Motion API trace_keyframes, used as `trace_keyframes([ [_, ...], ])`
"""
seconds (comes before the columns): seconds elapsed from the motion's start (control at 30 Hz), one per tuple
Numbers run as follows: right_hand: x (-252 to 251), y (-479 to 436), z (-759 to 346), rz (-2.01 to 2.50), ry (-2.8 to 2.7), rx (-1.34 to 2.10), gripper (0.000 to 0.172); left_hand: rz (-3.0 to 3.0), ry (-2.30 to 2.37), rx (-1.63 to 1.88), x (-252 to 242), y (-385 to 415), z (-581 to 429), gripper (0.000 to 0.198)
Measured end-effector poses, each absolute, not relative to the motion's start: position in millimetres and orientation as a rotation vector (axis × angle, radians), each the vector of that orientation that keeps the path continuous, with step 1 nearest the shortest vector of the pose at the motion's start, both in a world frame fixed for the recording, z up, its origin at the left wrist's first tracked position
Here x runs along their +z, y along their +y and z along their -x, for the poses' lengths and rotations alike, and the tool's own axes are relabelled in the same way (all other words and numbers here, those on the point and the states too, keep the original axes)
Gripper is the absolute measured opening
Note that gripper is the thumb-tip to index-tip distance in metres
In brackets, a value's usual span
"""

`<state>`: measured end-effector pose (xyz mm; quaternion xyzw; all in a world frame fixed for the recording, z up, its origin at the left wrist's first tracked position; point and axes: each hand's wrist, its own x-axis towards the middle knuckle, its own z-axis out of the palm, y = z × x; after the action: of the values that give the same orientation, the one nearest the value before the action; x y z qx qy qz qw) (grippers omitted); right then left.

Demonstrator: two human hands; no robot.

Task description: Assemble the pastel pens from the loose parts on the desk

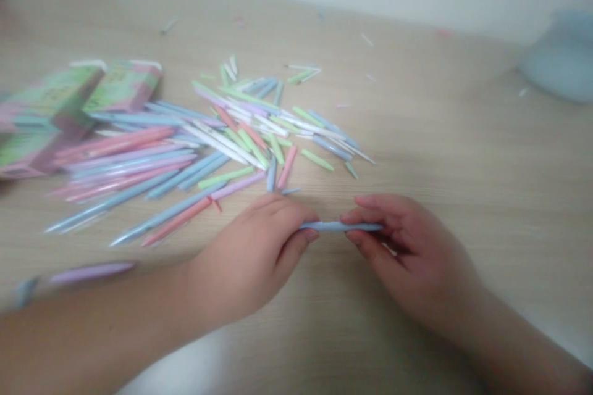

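A thin light-blue pen-like stick (334, 226) lies level between my two hands, just above the wooden table (440, 136). My left hand (252, 256) pinches its left end with curled fingers. My right hand (403, 247) pinches its right end between thumb and fingertips. Behind my hands spreads a loose pile of pastel sticks (194, 142) in pink, blue, green, purple and white. The picture is blurred.
Green-and-pink cardboard boxes (60, 111) stand at the left behind the pile. A single purple stick (90, 271) lies near my left forearm. A pale blue object (563, 55) sits at the far right edge. Small bits are scattered toward the wall.
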<state>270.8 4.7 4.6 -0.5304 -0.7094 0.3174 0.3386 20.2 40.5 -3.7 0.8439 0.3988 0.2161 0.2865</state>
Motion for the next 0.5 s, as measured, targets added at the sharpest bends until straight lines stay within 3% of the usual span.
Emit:
trace_keyframes([
  [0.5, 13.7, 0.6, -266.6, 1.416, -1.814, 1.079, 0.033, -2.342, 0.918, 0.615, -6.7, 38.2, -19.6, 0.018],
])
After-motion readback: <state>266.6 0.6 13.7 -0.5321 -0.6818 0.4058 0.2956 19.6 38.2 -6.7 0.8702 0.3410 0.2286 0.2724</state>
